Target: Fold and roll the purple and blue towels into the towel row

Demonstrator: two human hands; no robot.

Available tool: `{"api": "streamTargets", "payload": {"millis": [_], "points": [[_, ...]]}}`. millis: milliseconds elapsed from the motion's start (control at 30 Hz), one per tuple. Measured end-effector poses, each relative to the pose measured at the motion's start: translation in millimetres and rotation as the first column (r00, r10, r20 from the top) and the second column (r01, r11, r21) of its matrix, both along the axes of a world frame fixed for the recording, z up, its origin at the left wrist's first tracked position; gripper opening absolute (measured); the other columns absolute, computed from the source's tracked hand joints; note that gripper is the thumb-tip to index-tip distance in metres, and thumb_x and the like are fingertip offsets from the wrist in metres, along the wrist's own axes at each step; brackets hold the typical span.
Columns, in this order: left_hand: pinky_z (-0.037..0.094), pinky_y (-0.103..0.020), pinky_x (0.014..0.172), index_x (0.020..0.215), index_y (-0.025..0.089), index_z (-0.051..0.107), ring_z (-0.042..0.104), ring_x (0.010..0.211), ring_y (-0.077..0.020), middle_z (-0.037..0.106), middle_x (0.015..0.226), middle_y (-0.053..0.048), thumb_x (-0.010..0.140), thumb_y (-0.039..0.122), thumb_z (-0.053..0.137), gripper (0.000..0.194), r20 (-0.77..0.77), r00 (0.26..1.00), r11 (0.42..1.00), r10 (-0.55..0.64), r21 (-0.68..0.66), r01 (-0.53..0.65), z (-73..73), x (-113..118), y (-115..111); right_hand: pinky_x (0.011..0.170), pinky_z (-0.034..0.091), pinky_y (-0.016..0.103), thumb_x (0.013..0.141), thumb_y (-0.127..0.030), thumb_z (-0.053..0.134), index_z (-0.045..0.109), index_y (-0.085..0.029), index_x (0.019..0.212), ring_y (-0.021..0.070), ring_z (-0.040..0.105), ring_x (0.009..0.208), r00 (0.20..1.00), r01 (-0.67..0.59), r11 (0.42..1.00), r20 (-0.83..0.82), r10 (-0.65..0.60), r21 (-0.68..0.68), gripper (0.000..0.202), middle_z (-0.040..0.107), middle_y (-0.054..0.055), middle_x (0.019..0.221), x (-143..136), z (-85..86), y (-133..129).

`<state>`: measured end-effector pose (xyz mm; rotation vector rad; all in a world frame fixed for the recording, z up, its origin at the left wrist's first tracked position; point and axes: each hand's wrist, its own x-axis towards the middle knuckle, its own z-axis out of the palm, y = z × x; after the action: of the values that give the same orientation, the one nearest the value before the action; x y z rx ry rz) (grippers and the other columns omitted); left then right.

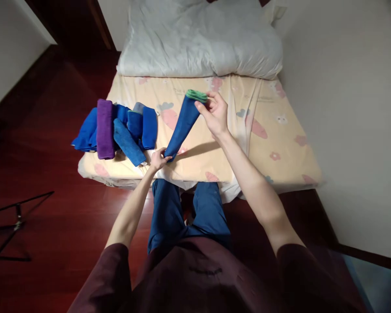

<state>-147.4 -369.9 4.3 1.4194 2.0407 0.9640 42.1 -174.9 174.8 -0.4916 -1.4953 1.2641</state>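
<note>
A long folded blue cloth [184,121] with a green edge hangs slantwise above the patterned bed sheet, stretched between both hands. My right hand [216,114] pinches its upper end beside the green edge. At the lower end, close to the front of the bed, my left hand [159,159] grips the cloth between thumb and fingers. Left of it lies a pile of folded cloths: a purple cloth [105,129] on top, a lighter blue cloth [129,141] lying slantwise, and a blue cloth [150,128] at the pile's right side.
The bed [280,152] has a yellow sheet with pink and grey prints. Across its far end lies a rolled white quilt [202,43]. A black metal stand [18,217] is on the red floor at the left, and a wall borders the bed's right side.
</note>
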Motion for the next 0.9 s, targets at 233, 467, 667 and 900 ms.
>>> {"api": "streamTargets", "payload": {"millis": [233,467,667,900], "points": [[0.051,-0.036,0.082,0.113,0.017,0.074,0.067,0.085,-0.0259,0.076,0.101,-0.01,0.084,0.039,0.073,0.036,-0.014,0.964,0.964,0.264,0.015,-0.264,-6.1,-16.3,1.7,0.096,0.064,0.034,0.087,-0.064,0.077,0.06,-0.021,0.125,0.0172,0.073,0.12,0.973,-0.222,0.94,0.117,0.198,0.258,0.06,0.068,-0.001,0.116,-90.1,25.4,-27.9],[0.053,-0.041,0.096,0.123,0.017,0.075,0.066,0.11,-0.0342,0.071,0.112,-0.015,0.086,0.037,0.074,0.042,-0.088,0.95,0.952,0.3,-0.04,-0.304,-17.6,-29.5,1.6,0.1,0.062,0.036,0.088,-0.046,0.08,0.06,-0.02,0.125,0.0208,0.068,0.129,0.953,-0.284,0.941,0.163,0.255,0.184,0.049,0.066,0.0,0.116,-100.8,21.6,-40.3],[0.053,-0.041,0.094,0.118,0.018,0.076,0.066,0.108,-0.0342,0.069,0.109,-0.015,0.086,0.035,0.076,0.036,-0.08,0.951,0.952,0.298,-0.043,-0.302,-22.5,-29.8,3.1,0.102,0.061,0.036,0.09,-0.043,0.081,0.06,-0.022,0.123,0.0205,0.064,0.133,0.957,-0.273,0.955,0.139,0.257,0.117,0.044,0.066,0.0,0.119,-100.6,11.3,-35.3],[0.053,-0.041,0.095,0.115,0.017,0.075,0.066,0.101,-0.0306,0.071,0.106,-0.012,0.088,0.035,0.074,0.033,-0.046,0.95,0.949,0.308,-0.052,-0.31,-25.9,-30.3,4.2,0.099,0.062,0.034,0.093,-0.055,0.076,0.058,-0.022,0.129,0.0199,0.067,0.126,0.939,-0.291,0.937,0.248,0.24,0.196,0.052,0.07,0.003,0.116,-95.7,16.5,-35.2]]}}
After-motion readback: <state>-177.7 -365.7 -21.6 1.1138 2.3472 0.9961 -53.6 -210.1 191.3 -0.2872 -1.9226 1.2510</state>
